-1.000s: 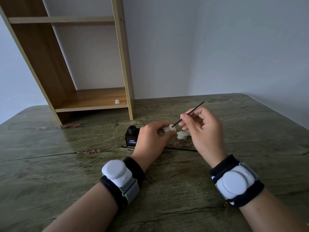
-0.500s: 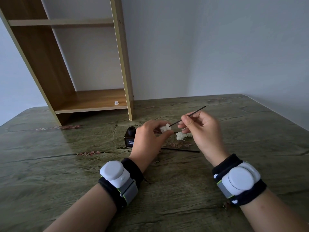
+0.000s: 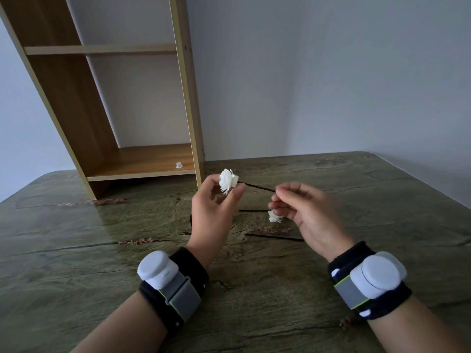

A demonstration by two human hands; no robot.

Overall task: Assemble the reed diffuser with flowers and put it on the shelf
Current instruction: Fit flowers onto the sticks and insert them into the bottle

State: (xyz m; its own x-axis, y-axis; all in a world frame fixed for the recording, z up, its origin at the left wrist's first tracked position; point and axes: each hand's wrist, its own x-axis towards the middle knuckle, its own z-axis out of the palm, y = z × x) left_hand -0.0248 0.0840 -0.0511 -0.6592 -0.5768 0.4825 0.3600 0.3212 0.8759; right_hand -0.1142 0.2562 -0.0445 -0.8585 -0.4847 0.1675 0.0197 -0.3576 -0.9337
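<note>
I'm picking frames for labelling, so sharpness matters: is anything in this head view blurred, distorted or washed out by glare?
Head view: the right hand is a little soft with motion blur, while the left hand and its white flower read clearly. The wide lens makes the shelf posts lean. Light is dim and even; the table shows a faint sheen, no harsh glare.

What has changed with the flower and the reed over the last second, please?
Both hands lifted off the table. The left hand still holds the white flower, now seated on the reed pinched by the right hand. The spare flower and loose reed stayed put.
</note>
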